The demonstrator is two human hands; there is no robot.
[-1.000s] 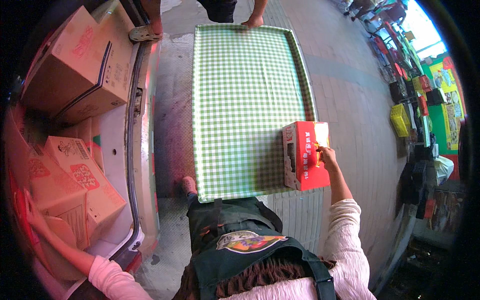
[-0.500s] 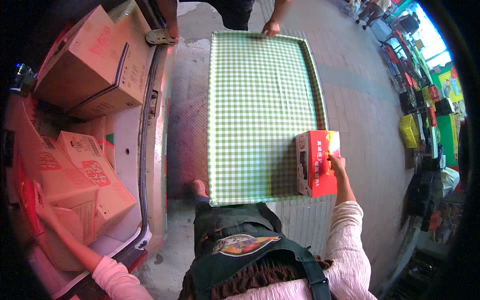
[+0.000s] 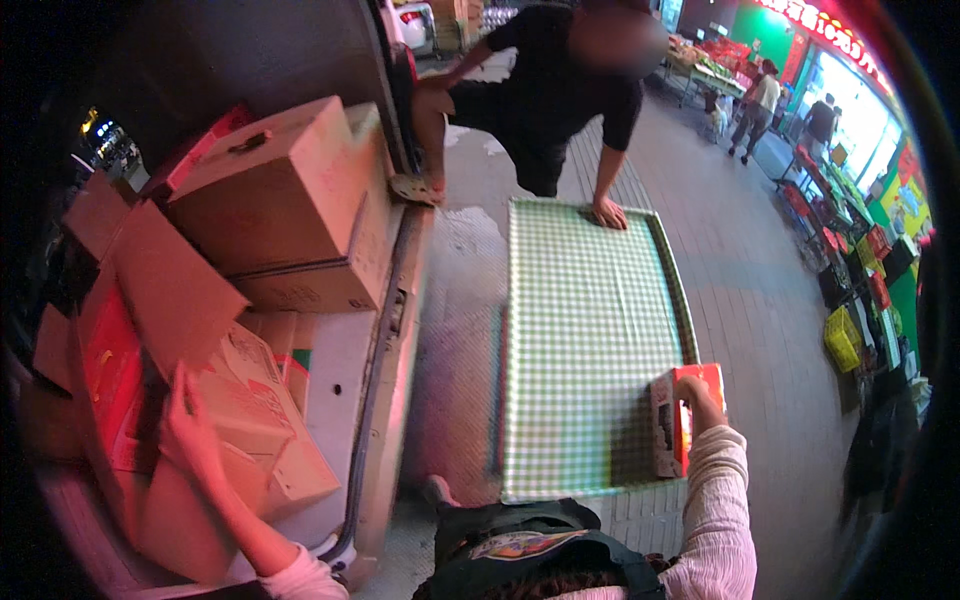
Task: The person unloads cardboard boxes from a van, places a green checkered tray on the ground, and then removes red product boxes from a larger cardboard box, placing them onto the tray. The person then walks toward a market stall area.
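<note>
At the right near corner of a table with a green-and-white checked cloth [image 3: 590, 340], my right hand [image 3: 700, 396] grips a red gift box [image 3: 712, 378] by its upper face. The red box stands on the cloth, and its pale side with a dark cut-out faces left. Over on the left, my left hand [image 3: 188, 425] is at an opened cardboard carton [image 3: 190, 520] in a vehicle's cargo space. Its fingers point up and apart, beside a raised flap [image 3: 170, 290], with nothing visible in them. Inside the carton show more red boxes [image 3: 112, 355].
Stacked large cartons [image 3: 270, 200] fill the back of the cargo space, behind its metal sill [image 3: 392, 380]. A person in dark clothes [image 3: 560, 90] leans one hand [image 3: 610, 213] on the table's far edge, one foot on the sill. Market stalls and a yellow crate [image 3: 842, 335] line the right.
The view has tilted up and turned left. My left hand, before partly inside the carton, has come up by the flap. My right hand has shifted over the red box's upper face.
</note>
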